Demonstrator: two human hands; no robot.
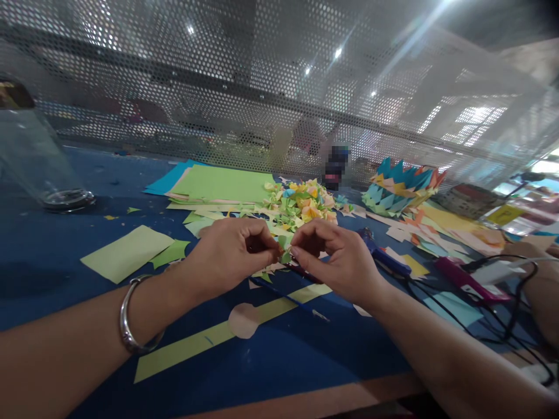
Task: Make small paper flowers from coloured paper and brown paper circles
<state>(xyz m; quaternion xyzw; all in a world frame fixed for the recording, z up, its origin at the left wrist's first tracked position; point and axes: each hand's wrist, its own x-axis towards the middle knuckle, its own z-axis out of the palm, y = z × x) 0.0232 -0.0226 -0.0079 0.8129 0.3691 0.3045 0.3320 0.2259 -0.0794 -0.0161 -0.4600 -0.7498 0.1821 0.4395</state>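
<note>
Both hands meet over the middle of the blue table. My left hand point(238, 247) pinches the left side of a small light-green piece of paper point(285, 247). Thumb and forefinger of my right hand point(336, 256) close on its right side. Just behind the fingers lies a heap of small folded paper pieces point(305, 201) in yellow, green and orange. Below the hands a long yellow-green paper strip point(187, 343) lies flat, with a pale pink paper disc point(243, 320) and a thin blue stick-like tool point(288, 298) across it.
A glass jar point(39, 157) stands at the left. Stacked coloured sheets point(231, 183) lie at the back, near a perforated metal screen point(244, 75). A spiky paper crown shape point(399, 186), a blue-handled tool with a cord point(391, 262) and a magenta device point(471, 280) are on the right, beside another person's arm point(539, 291).
</note>
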